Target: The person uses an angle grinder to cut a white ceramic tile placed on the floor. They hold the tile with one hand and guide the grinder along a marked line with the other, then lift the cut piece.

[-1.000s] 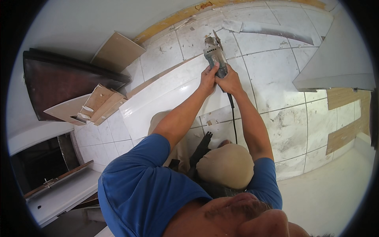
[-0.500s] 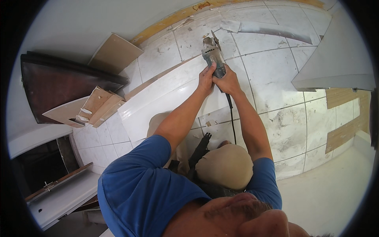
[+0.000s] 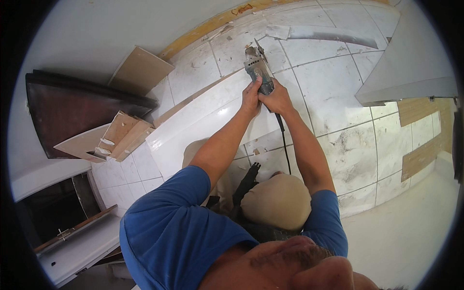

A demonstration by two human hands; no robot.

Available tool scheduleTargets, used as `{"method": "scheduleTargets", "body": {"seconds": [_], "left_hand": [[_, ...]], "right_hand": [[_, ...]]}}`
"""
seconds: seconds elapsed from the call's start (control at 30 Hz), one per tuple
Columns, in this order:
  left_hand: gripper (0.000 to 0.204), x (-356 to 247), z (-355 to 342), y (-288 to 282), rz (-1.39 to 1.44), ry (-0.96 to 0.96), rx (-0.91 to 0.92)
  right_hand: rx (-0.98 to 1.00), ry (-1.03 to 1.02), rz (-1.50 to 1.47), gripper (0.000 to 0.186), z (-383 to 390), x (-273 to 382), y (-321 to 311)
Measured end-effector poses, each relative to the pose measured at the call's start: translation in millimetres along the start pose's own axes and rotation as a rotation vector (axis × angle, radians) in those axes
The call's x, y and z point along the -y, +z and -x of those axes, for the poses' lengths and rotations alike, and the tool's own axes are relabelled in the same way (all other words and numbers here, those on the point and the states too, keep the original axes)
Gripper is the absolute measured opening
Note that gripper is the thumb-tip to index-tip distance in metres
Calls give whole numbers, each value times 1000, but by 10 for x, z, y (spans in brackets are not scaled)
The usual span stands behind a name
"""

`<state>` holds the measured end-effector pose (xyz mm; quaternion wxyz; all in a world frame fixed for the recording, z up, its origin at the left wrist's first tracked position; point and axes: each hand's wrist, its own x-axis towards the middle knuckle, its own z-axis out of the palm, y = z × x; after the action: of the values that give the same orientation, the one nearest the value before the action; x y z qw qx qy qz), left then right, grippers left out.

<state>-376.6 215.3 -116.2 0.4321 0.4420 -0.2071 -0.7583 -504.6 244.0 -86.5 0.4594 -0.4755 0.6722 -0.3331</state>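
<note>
As one angle grinder [image 3: 255,67] is jutting ahead of two hands, left hand [image 3: 250,99] and right hand [image 3: 279,98], both are gripping its rear from either side; one black cord [image 3: 284,140] is trailing back, and one white panel [image 3: 193,125] is lying beneath on the tiled floor [image 3: 333,92].

No legible text, number or sign. Angle grinder [image 3: 256,66]: any lettering on housing too small to read. Yellowish strip [image 3: 200,32] along wall base: reddish-brown marks [image 3: 242,8], unreadable as characters.
</note>
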Motion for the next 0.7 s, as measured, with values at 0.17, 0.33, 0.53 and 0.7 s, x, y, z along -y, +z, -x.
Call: {"method": "scheduleTargets", "body": {"seconds": [0.17,0.33,0.53,0.7], "left_hand": [[51,5,-4,-18,4,-3,3],[50,6,-2,-22,7,-4,4],[52,-3,2,-16,9,-12,-6],[52,-14,12,-16,15,-7,-5]], "right_hand": [[15,11,10,71,-8,6,-2],[23,7,19,71,-8,8,-6],[19,29,17,70,-8,27,-10],[28,11,18,72,-6,31,-5]]}}
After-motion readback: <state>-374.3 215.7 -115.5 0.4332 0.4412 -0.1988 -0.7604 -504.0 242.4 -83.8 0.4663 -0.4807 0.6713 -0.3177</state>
